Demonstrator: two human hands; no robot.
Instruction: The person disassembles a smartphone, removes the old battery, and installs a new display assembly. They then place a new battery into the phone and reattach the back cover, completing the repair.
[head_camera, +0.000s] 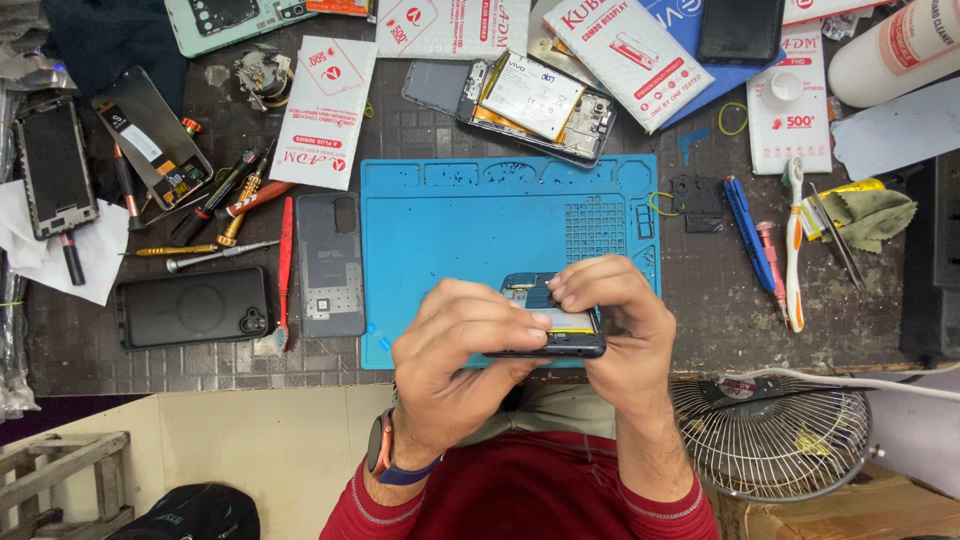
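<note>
An opened phone (560, 330) with its back off, showing a yellowish battery and blue inner frame, is held tilted above the front edge of the blue work mat (470, 220). My left hand (455, 350) grips its left and lower side, thumb along the battery edge. My right hand (615, 325) holds the right side, its fingertips pressing on the phone's top part. A watch sits on my left wrist.
Another opened phone (530, 100) lies behind the mat. A grey back cover (330, 262), a black case (192, 307), screwdrivers (215, 200) and a screen part (55, 165) lie left. Tweezers, a toothbrush (794, 240) and a blue tool lie right. A small fan (775, 435) stands below the table edge.
</note>
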